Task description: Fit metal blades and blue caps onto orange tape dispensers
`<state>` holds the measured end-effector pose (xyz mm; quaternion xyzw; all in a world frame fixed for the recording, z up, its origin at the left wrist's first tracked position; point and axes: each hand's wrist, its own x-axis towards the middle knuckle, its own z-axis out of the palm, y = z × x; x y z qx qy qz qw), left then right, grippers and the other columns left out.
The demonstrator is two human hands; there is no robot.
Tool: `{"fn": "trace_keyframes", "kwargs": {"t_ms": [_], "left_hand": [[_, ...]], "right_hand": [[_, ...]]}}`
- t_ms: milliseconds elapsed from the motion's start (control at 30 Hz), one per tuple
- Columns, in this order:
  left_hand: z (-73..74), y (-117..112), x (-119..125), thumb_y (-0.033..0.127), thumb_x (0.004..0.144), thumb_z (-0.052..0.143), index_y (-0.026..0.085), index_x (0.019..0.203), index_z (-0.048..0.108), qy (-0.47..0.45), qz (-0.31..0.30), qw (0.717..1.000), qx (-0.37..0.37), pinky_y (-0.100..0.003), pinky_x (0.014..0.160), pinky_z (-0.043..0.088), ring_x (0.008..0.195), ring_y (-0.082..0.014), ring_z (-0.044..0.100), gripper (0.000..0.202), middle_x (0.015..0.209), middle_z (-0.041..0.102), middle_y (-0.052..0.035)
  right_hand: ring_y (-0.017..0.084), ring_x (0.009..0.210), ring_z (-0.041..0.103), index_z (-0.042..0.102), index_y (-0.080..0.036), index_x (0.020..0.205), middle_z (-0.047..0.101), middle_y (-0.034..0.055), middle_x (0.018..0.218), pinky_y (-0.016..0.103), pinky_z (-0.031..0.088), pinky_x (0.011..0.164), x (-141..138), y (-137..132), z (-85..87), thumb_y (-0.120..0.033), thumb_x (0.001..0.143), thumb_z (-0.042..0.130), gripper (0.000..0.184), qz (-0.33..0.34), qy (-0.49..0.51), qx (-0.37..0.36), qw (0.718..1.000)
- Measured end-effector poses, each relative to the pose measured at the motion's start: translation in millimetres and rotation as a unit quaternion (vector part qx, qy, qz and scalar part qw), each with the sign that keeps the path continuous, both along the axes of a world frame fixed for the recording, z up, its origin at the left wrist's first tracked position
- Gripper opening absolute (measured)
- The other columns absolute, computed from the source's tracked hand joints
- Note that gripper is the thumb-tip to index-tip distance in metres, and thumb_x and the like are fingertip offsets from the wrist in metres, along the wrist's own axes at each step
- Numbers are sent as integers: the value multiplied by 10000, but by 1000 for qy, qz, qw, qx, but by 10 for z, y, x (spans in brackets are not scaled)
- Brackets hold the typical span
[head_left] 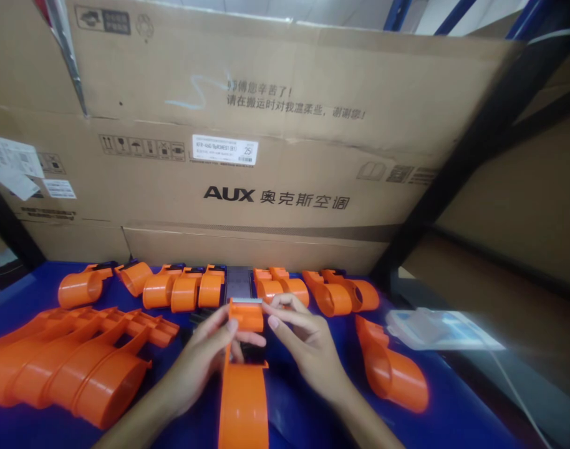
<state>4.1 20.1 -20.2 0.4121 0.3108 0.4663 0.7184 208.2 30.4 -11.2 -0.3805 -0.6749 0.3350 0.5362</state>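
An orange plastic tape dispenser [244,399] stands in front of me, its wide ring toward me and its narrow head upward. My left hand [210,349] is closed around the head, thumb on the front and fingers behind it. Along the top edge of the head lies a serrated metal blade [247,301]. My right hand [308,340] is closed, its thumb and index finger pinching at the blade's right end. Part of the grip is hidden behind the fingers. A dark grey block [239,284] sits just beyond the head.
Several orange dispensers [173,290] with dark parts line the back of the blue table [308,418]. A nested stack of orange dispensers [79,362] lies left, a single dispenser [397,374] right. A pale plastic packet [444,329] is beside it. A cardboard wall [285,168] rises behind.
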Motion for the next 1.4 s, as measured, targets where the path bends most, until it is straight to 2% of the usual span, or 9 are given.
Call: {"fn": "trace_keyframes", "kwargs": {"t_ms": [100, 200, 367, 433, 533, 967, 1067, 1200, 1400], "left_hand": [[-2, 8, -11, 419, 918, 689, 177, 1098, 612, -15, 15, 1000, -9, -235, 648, 483, 629, -115, 588, 311, 988, 798, -144], [-4, 35, -43, 457, 887, 708, 157, 926, 675, -28, 56, 998, -11, -212, 547, 445, 532, -105, 553, 305, 776, 773, -81], [3, 119, -128, 566, 844, 688, 122, 719, 716, -84, 90, 987, -103, -214, 502, 444, 468, -114, 552, 462, 524, 620, -7], [10, 139, -144, 585, 812, 709, 122, 695, 712, -105, 65, 981, -148, -216, 493, 452, 453, -116, 556, 477, 510, 609, -1], [20, 133, -134, 560, 820, 714, 119, 684, 713, -116, 76, 980, -143, -203, 505, 457, 469, -104, 552, 461, 529, 607, 5], [-17, 74, -97, 542, 888, 642, 126, 704, 713, -73, 96, 990, -71, -199, 479, 412, 468, -96, 488, 461, 548, 578, -8], [-28, 107, -74, 539, 883, 643, 131, 705, 695, -43, 114, 992, -33, -209, 459, 390, 460, -102, 474, 448, 551, 579, -12], [-64, 139, -41, 461, 877, 678, 152, 834, 682, 7, 126, 991, 33, -216, 534, 435, 537, -110, 534, 312, 731, 694, -45], [-119, 79, -10, 359, 905, 661, 181, 1085, 655, 36, 79, 995, 58, -235, 605, 440, 595, -118, 560, 253, 816, 729, -43]], "right_hand": [[233, 1085, 631, 767, -296, 1145, 666, 60, 1101, 423, 508, 978, -8, 10, -13, -323, 970, 629, 224, 13, -23, 15, 1000], [242, 1053, 626, 745, -277, 1147, 673, 73, 1092, 431, 515, 946, -33, 29, -48, -273, 991, 583, 225, -14, -122, 50, 991], [295, 1020, 572, 734, -258, 1138, 619, 110, 1075, 457, 512, 886, -105, 51, -203, -206, 927, 635, 239, -86, -378, 109, 915], [293, 980, 567, 723, -260, 1152, 598, 114, 1078, 442, 515, 851, -117, 61, -260, -190, 908, 650, 264, -96, -428, 118, 891], [288, 950, 556, 707, -259, 1173, 580, 115, 1074, 433, 509, 834, -111, 81, -307, -192, 909, 650, 279, -106, -454, 122, 876], [292, 963, 563, 696, -250, 1087, 594, 117, 1083, 435, 516, 833, -93, 66, -264, -172, 929, 610, 196, -123, -437, 107, 885], [292, 978, 594, 685, -238, 1040, 648, 107, 1057, 447, 527, 855, -45, 74, -170, -210, 943, 596, 135, -123, -372, 122, 912], [259, 933, 662, 655, -237, 1102, 710, 84, 1020, 401, 549, 836, -18, 32, -19, -259, 961, 588, 158, -162, -213, 138, 954], [248, 1016, 670, 665, -265, 1106, 715, 66, 1076, 404, 528, 917, -60, -84, 86, -197, 948, 626, 176, -129, -142, 163, 968]]}}
